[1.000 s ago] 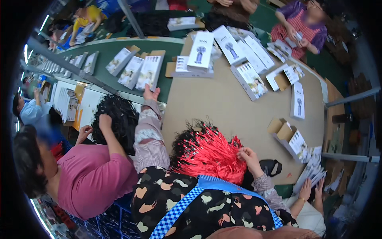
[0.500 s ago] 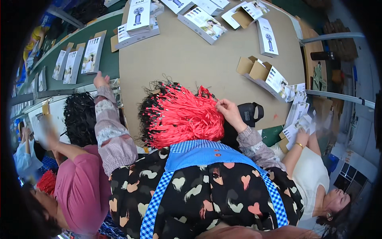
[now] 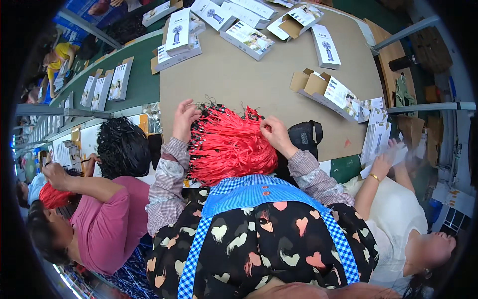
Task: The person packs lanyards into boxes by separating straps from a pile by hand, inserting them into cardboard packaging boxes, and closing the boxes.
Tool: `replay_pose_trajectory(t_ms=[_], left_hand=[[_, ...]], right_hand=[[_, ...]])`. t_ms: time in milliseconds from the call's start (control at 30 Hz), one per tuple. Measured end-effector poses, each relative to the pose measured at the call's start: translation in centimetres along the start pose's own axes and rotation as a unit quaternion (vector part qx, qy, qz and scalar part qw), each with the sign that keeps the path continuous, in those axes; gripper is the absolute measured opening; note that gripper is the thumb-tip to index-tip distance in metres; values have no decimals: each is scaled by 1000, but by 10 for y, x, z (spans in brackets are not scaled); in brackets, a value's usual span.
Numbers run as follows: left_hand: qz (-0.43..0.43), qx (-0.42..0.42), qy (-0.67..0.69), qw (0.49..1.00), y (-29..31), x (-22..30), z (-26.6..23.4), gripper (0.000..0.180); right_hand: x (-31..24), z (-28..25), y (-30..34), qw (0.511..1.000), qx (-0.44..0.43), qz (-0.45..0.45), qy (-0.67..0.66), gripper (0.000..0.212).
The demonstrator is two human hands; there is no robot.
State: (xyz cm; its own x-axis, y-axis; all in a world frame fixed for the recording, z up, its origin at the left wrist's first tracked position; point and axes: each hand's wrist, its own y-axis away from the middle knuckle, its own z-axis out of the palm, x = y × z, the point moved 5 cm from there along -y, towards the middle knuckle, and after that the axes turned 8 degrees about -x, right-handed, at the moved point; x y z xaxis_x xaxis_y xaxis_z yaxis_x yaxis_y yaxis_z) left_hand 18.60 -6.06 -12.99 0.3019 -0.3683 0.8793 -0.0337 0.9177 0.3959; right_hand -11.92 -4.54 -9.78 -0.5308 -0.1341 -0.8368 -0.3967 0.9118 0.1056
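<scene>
A thick bundle of red straps (image 3: 231, 149) with black cord loops at their tips lies in front of me, against my blue checked apron. At its right edge my right hand (image 3: 277, 134) is closed in a pinch on a red strap there, though its fingertips partly hide the grip. My left hand (image 3: 186, 118) is raised at the bundle's upper left corner, its fingers loosely apart and nothing visible in them. A black pouch-like thing with a loop (image 3: 304, 137) sits just right of my right hand.
White fan boxes (image 3: 246, 40) lie across the far side of the brown tabletop (image 3: 219, 74). An open box (image 3: 331, 94) stands at right. More boxes (image 3: 119, 79) stand on the green belt at left, beyond a black strap bundle (image 3: 123, 147). Co-workers sit close on both sides.
My left hand has come back from the box on the green belt to the red bundle. My right hand stays pinched at the bundle's right edge.
</scene>
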Motion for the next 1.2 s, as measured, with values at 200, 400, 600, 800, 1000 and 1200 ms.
replay_pose_trajectory(t_ms=[200, 400, 600, 800, 1000, 1200], left_hand=[[69, -330, -155, 929, 56, 47, 169, 65], [-5, -483, -131, 866, 79, -5, 220, 29], [101, -353, -73, 927, 73, 60, 213, 20], [98, -361, -94, 923, 71, 78, 219, 23], [75, -254, 55, 963, 52, 67, 187, 18], [-80, -348, 105, 928, 56, -6, 215, 19]], right_hand=[[-87, -68, 13, 990, 56, -109, -73, 4], [-96, -139, 26, 837, 120, -115, -522, 7], [-46, -138, 24, 890, 117, -86, -433, 26], [-50, -19, 2, 954, -159, -63, -247, 31], [-71, -87, 15, 991, -103, -26, -84, 16], [-57, -118, 37, 945, 45, -78, -314, 26]])
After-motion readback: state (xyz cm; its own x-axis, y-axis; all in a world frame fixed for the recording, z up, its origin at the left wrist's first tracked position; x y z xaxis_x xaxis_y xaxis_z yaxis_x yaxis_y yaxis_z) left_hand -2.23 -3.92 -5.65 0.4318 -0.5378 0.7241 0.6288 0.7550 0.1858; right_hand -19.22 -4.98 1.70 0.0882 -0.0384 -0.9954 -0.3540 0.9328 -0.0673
